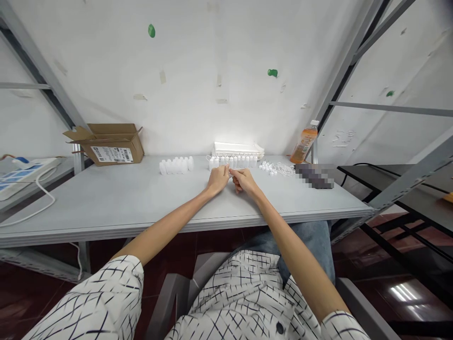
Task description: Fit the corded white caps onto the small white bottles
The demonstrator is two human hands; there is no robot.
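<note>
My left hand (pixel 218 179) and my right hand (pixel 244 182) meet over the grey table top (pixel 134 198), fingertips together around a small white plastic piece (pixel 230 174). The piece is mostly hidden by my fingers. Just behind my hands stands a row of several small white plastic bottles (pixel 235 162). A second group of like bottles (pixel 176 165) stands further left. To the right of my right hand lie several small white caps or nozzles (pixel 268 168), beside a tangle of thin white cord (pixel 285 169).
A stack of white trays (pixel 238 149) stands at the table's back edge. Further right are an orange drink bottle (pixel 303 142) and a pixelated dark object (pixel 314 176). An open cardboard box (pixel 106 144) sits back left. Metal shelf uprights flank the table.
</note>
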